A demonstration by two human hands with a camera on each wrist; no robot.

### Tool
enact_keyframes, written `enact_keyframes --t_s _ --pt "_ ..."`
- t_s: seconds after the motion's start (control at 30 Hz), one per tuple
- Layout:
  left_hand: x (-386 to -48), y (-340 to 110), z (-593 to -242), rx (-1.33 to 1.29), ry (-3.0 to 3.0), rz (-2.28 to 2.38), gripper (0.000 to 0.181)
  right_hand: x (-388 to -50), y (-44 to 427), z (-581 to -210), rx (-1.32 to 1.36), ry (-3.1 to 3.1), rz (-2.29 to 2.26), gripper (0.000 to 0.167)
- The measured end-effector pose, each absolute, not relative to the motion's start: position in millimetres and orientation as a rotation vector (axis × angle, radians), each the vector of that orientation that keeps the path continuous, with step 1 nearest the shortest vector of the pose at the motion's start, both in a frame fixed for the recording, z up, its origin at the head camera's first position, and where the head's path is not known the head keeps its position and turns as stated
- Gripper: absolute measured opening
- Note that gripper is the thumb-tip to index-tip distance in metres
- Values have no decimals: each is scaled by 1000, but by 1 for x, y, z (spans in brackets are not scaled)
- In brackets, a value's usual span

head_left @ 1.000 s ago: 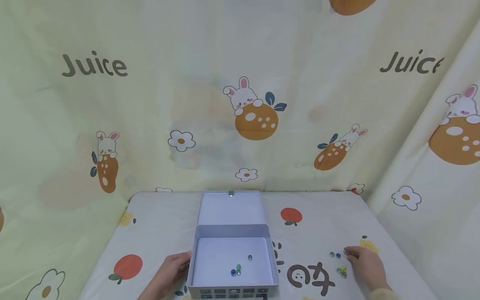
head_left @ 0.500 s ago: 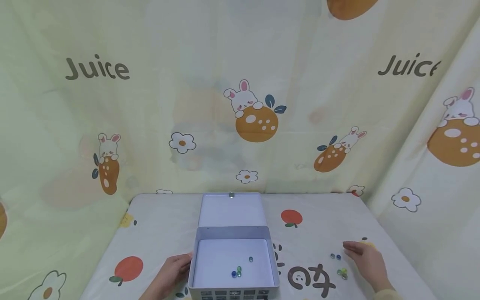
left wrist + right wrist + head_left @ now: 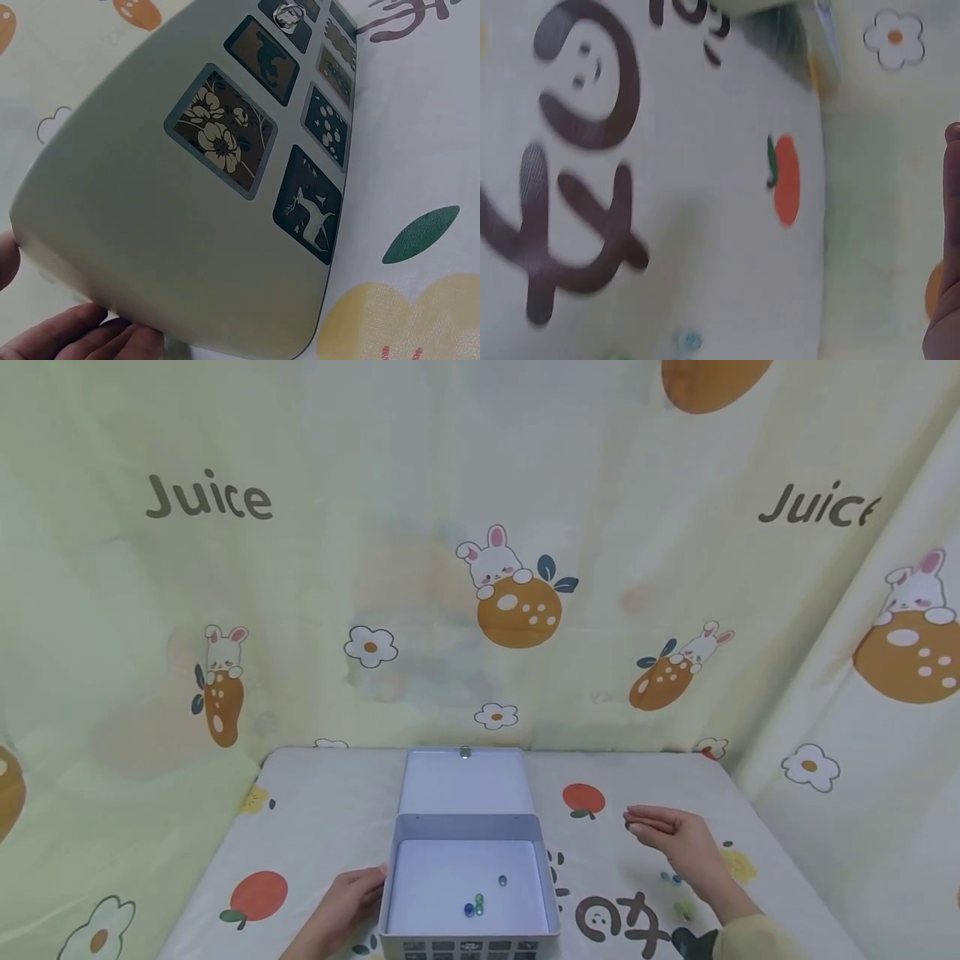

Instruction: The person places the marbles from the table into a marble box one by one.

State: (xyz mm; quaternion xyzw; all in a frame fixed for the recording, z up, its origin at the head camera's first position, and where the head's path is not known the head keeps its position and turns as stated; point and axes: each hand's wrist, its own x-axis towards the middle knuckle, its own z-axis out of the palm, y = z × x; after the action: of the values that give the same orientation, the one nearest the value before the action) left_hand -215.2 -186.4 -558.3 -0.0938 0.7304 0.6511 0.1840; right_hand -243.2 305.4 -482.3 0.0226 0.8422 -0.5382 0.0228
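Observation:
A white metal box (image 3: 470, 947) stands with its lid (image 3: 465, 781) laid back, several glass marbles (image 3: 479, 900) on its floor. Beside its left wall, my left hand (image 3: 337, 910) rests its fingers against the outside; in the left wrist view the fingers (image 3: 94, 336) touch the edge of the box (image 3: 142, 225). My right hand (image 3: 686, 847) is raised to the right of the box, thumb and fingers pinching a small dark marble (image 3: 628, 823), mostly hidden. In the right wrist view, only part of that hand (image 3: 949, 255) shows at the right edge.
Loose marbles (image 3: 677, 879) lie on the patterned tablecloth (image 3: 322, 810) below my right forearm, with green ones (image 3: 684, 910) nearer the sleeve. A patterned curtain (image 3: 420, 568) hangs behind the table and along both sides.
My right hand has lifted from beside the loose marbles and moved left and away from me, nearer the box. The left hand has stayed against the box.

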Motion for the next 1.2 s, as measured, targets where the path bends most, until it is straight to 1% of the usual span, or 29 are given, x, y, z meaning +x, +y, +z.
enact_keyframes --t_s 0.2,0.43,0.57,0.73,1.2 --pt "-215 -185 -559 -274 2049 1854 57 -251 254 -473 -73 2610 -1662 37" --pt "-216 -184 -560 -293 2045 1857 52 -260 203 -483 -305 2526 -1641 32" --pt "-217 -184 -561 -297 2049 1855 52 -261 184 -489 -305 2520 -1606 30" --pt "-217 -186 -562 -296 2057 1853 53 -260 173 -488 -248 2527 -1592 28" --pt "-216 -185 -562 -289 2068 1855 54 -259 174 -489 -167 2559 -1579 25"
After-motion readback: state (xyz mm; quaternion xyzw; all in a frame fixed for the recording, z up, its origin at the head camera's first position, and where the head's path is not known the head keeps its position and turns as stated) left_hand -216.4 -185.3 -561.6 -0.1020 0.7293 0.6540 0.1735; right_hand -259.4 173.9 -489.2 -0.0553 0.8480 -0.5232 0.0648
